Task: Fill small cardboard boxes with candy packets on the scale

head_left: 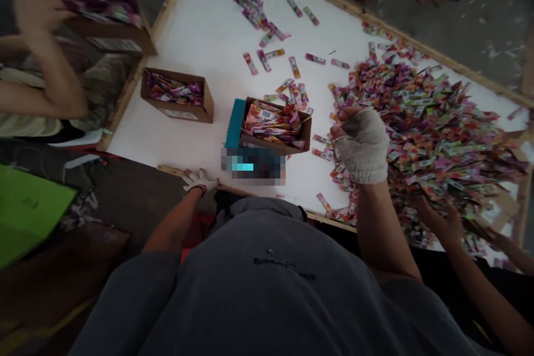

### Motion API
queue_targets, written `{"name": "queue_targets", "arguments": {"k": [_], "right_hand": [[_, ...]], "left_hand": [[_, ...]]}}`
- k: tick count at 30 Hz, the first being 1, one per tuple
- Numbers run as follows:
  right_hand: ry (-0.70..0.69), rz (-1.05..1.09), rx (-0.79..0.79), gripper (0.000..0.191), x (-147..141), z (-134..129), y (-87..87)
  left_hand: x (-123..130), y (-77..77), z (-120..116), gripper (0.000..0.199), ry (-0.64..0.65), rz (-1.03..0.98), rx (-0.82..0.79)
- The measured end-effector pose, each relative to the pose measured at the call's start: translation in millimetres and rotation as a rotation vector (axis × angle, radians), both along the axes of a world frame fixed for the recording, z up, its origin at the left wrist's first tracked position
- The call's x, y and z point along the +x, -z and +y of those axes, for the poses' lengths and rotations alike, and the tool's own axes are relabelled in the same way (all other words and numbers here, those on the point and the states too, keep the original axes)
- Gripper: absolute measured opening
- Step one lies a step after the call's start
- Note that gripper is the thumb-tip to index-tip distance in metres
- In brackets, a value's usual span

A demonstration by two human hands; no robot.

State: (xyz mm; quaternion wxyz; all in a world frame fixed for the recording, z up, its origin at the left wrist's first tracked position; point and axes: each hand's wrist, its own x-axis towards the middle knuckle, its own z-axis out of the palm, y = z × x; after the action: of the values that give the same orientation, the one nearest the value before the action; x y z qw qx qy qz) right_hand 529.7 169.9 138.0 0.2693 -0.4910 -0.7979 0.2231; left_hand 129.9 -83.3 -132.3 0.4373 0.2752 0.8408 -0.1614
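My left hand [199, 181], in a pale glove with bare fingertips, lies on the table's near wooden edge with its fingers spread. Over the left side of a big heap of small colourful packets [421, 122] is my right hand [362, 144], also gloved. Its fingers are curled in, and I cannot see whether anything is inside them. Left of it, an open cardboard box [298, 142] full of slim packets sits tilted on or against a teal device [234, 122]. The device's front is blurred out, with a bright cyan patch.
A second packet-filled box [183, 111] stands to the left. Beyond it, another person's hand [39, 8] is at a further box [112, 41]. Loose packets [250, 11] lie across the white table [196, 22]. Another person's hands [446, 228] reach into the heap at right.
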Motion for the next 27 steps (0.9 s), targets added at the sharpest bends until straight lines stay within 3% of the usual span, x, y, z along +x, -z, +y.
{"name": "queue_targets", "arguments": {"k": [4,8,14,19,24,27], "right_hand": [[-0.014,-0.003,0.025,0.055,-10.7,5.3,6.1],[-0.084,-0.033,0.036,0.063,-34.3,12.7,-0.6],[-0.175,-0.084,0.061,0.067,-63.8,22.5,-8.8],[-0.209,-0.124,0.065,0.056,-65.3,25.2,-6.5],[-0.169,-0.274,0.031,0.028,-61.7,23.9,4.7],[-0.127,-0.395,-0.082,0.035,-72.3,26.8,15.6]], "left_hand": [[-0.1,-2.4,3.2,0.138,-0.064,-0.037,0.002],[1.3,-8.4,5.8,0.139,-0.046,-0.025,0.005],[2.8,-11.7,5.4,0.131,-0.032,-0.016,0.028],[7.5,-17.6,5.6,0.124,-0.057,-0.03,0.024],[3.6,-48.0,14.5,0.115,0.013,-0.028,0.052],[-9.9,-75.9,41.6,0.08,0.101,-0.053,0.16]]}}
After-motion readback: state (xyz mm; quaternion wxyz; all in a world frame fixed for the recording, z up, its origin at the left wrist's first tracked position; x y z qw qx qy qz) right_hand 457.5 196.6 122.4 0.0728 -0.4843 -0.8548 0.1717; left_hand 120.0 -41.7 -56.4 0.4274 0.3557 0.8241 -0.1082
